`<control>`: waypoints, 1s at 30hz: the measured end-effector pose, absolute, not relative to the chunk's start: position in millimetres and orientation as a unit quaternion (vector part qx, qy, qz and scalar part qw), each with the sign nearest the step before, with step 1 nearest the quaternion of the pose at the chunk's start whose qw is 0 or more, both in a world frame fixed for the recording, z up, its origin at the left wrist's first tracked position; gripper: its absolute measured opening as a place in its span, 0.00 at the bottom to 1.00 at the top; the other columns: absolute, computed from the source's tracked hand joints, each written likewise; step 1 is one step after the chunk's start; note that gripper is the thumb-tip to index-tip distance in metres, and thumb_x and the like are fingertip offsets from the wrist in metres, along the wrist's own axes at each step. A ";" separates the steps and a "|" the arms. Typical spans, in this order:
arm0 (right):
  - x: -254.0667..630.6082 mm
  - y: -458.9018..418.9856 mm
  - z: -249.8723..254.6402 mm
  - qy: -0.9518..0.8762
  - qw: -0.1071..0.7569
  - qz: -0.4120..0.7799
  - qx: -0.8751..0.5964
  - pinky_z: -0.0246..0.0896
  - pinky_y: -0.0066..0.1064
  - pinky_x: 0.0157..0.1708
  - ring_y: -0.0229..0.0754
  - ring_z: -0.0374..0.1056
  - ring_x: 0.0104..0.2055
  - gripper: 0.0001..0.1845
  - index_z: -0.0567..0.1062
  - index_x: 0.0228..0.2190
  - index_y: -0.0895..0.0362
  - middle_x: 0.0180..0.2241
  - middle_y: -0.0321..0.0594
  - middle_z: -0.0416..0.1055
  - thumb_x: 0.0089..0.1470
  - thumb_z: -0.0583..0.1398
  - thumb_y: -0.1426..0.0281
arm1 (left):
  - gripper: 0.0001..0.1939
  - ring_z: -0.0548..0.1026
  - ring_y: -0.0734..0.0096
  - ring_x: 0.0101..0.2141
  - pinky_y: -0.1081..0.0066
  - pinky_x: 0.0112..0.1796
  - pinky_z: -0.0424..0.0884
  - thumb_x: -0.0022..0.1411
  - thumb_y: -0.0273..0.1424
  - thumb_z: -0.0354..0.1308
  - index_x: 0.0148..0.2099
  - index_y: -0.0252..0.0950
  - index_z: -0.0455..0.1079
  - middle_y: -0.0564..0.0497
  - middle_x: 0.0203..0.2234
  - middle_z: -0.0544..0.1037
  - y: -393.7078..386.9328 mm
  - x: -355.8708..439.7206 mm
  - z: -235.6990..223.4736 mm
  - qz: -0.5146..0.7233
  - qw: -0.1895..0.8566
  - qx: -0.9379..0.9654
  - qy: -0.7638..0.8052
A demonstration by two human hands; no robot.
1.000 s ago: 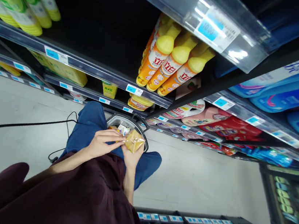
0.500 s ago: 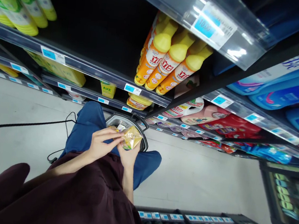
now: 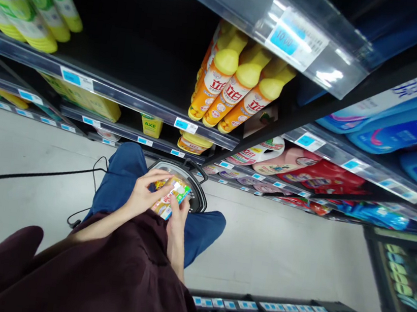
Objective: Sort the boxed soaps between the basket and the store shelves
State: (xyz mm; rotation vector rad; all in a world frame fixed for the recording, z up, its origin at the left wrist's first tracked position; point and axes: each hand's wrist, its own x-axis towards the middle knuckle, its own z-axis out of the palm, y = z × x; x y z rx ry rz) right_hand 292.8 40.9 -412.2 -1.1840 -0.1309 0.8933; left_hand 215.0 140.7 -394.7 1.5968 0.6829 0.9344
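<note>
- Packet: glossy, flat, yellow-green-blue-white printed packet (image 3: 163,205), in both hands, in front of the person's torso, tilted, print facing up. From where I stand the lettering is too small to read.
- Left hand (image 3: 144,194): fingers long and only slightly bent, tips at the packet's far left part, thumb over the print; partly closed, has hold of the packet.
- Right hand (image 3: 178,217): thumb pressed on the printed face near the right edge; curled in on the packet. Can't tell how the fingers underneath sit.
- Just beyond the hands: black-and-grey rimmed basket (image 3: 202,196) with a black handle, between the knees, partly hidden by hands and packet. Contents: can't make out from here.
- Person: blue trousers (image 3: 124,165), knees spread either side of the basket; dark maroon top (image 3: 120,267).
- Floor: pale, smooth floor (image 3: 258,244); thin black cord (image 3: 37,174) runs in from the left.
- Shelving ahead: orange bottles with yellow caps (image 3: 235,93) above a small yellow AXE container (image 3: 151,126).
- Far left: slim lime-green bottles (image 3: 39,6). Right: large blue bottles (image 3: 408,126) above red packs (image 3: 321,176).
</note>
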 end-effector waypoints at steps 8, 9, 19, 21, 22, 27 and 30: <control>297.3 40.2 -410.3 -0.015 0.740 0.406 -0.536 0.68 0.44 0.57 0.51 0.76 0.53 0.29 0.77 0.49 0.58 0.49 0.47 0.79 0.48 0.70 0.57 | 0.33 0.63 0.48 0.66 0.47 0.65 0.61 0.61 0.35 0.67 0.67 0.44 0.65 0.41 0.65 0.67 136.1 209.8 -396.7 0.301 0.619 0.693 0.212; 297.2 40.5 -410.3 -0.017 0.741 0.404 -0.537 0.68 0.44 0.57 0.51 0.75 0.53 0.30 0.77 0.50 0.58 0.49 0.47 0.79 0.48 0.70 0.57 | 0.34 0.63 0.48 0.66 0.47 0.66 0.59 0.61 0.35 0.67 0.68 0.43 0.64 0.41 0.66 0.66 136.0 209.4 -397.4 0.297 0.621 0.694 0.210; 293.8 43.5 -415.7 -0.029 0.719 0.391 -0.574 0.71 0.42 0.53 0.50 0.76 0.52 0.32 0.75 0.52 0.57 0.48 0.47 0.79 0.49 0.68 0.54 | 0.39 0.62 0.46 0.67 0.45 0.65 0.61 0.59 0.33 0.68 0.70 0.41 0.59 0.37 0.67 0.63 142.6 203.9 -396.1 0.270 0.617 0.715 0.187; 292.3 43.4 -416.1 -0.018 0.718 0.390 -0.577 0.72 0.42 0.52 0.50 0.76 0.51 0.32 0.75 0.52 0.57 0.49 0.46 0.79 0.50 0.67 0.53 | 0.46 0.57 0.44 0.69 0.43 0.67 0.56 0.56 0.32 0.71 0.72 0.43 0.55 0.37 0.69 0.59 145.5 199.9 -391.6 0.249 0.595 0.748 0.156; 291.7 43.2 -416.2 -0.010 0.717 0.393 -0.576 0.72 0.42 0.52 0.50 0.76 0.51 0.31 0.75 0.52 0.57 0.49 0.47 0.79 0.51 0.66 0.53 | 0.50 0.55 0.44 0.70 0.43 0.67 0.54 0.54 0.32 0.72 0.74 0.43 0.52 0.37 0.71 0.57 146.8 197.7 -389.5 0.232 0.588 0.762 0.141; 293.5 41.6 -418.7 0.017 0.722 0.415 -0.553 0.74 0.40 0.48 0.48 0.76 0.50 0.31 0.73 0.55 0.56 0.52 0.47 0.77 0.53 0.65 0.54 | 0.57 0.52 0.45 0.71 0.46 0.68 0.54 0.50 0.30 0.74 0.75 0.46 0.48 0.40 0.73 0.51 147.2 192.9 -388.6 0.180 0.564 0.792 0.146; 298.1 42.2 -419.5 -0.006 0.713 0.401 -0.574 0.74 0.34 0.40 0.47 0.77 0.46 0.33 0.74 0.53 0.56 0.50 0.47 0.78 0.49 0.68 0.53 | 0.53 0.57 0.46 0.69 0.48 0.67 0.57 0.50 0.28 0.72 0.74 0.43 0.52 0.40 0.71 0.56 143.1 196.1 -393.1 0.218 0.544 0.789 0.183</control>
